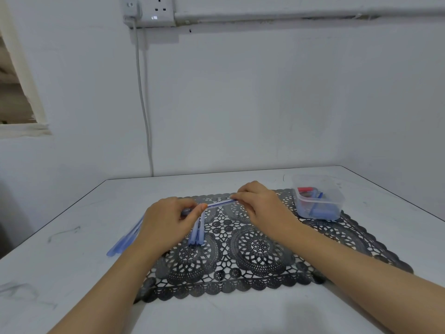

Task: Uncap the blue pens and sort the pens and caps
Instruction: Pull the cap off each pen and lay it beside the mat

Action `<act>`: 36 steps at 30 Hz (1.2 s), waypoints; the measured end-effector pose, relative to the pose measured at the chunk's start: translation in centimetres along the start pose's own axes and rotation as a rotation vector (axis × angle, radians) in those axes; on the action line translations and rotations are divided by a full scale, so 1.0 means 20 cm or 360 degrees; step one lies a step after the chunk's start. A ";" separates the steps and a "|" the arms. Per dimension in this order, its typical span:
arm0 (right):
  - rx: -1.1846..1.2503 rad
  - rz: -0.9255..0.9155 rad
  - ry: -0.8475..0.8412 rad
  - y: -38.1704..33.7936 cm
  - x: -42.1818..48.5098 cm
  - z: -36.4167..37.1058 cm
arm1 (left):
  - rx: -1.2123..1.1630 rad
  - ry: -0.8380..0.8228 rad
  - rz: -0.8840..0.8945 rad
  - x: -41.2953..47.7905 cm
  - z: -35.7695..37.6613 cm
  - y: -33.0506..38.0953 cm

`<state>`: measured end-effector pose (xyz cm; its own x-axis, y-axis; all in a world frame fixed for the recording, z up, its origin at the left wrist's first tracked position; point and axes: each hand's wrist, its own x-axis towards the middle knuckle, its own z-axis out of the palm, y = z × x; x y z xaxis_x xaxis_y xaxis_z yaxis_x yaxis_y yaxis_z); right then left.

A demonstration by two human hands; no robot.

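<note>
A blue pen (220, 203) is held level above the black lace mat (250, 251). My left hand (168, 221) pinches its left end between thumb and fingers, and my right hand (258, 204) grips its right end. A few blue pens (198, 231) lie on the mat just under my left hand. Several more blue pens (125, 239) lie in a bunch on the table to the left, partly hidden by my left wrist. Whether the held pen's cap is on or off is hidden by my fingers.
A clear plastic tub (317, 197) stands on the mat's far right corner and holds blue pieces and a red one. The white table (72, 273) butts against a white wall, where a cable (144, 104) hangs from a socket.
</note>
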<state>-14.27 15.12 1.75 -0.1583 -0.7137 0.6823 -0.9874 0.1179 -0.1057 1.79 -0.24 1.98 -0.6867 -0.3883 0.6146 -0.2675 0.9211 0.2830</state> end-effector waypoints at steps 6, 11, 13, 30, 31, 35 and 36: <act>0.0078 -0.0062 -0.0081 -0.02 0.00 -0.01 | 0.0001 -0.0031 -0.0018 0.00 0.00 0.01; 0.0074 -0.0180 -0.0215 -0.05 -0.01 0.00 | -0.0008 -0.0061 -0.0001 0.00 0.00 0.02; 0.0093 -0.0178 -0.0204 -0.05 -0.01 0.00 | -0.0005 -0.0064 0.0005 0.00 0.00 0.02; 0.0911 0.0781 0.0087 0.05 0.06 -0.12 | 0.0016 -0.0035 -0.0001 -0.01 -0.01 0.03; 0.0808 0.0798 0.0001 0.06 0.06 -0.13 | 0.0020 -0.0040 0.0001 -0.01 -0.01 0.03; 0.0398 0.0795 -0.0510 0.08 0.04 -0.12 | 0.0037 -0.0067 0.0014 -0.01 -0.01 0.03; 0.0299 0.0777 -0.0610 0.07 0.03 -0.11 | 0.0039 -0.0072 0.0018 -0.01 -0.01 0.03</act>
<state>-15.82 16.39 3.59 -0.5457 -0.8084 0.2206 -0.7798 0.3935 -0.4868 1.88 0.42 2.29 -0.7194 -0.3768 0.5835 -0.2759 0.9260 0.2577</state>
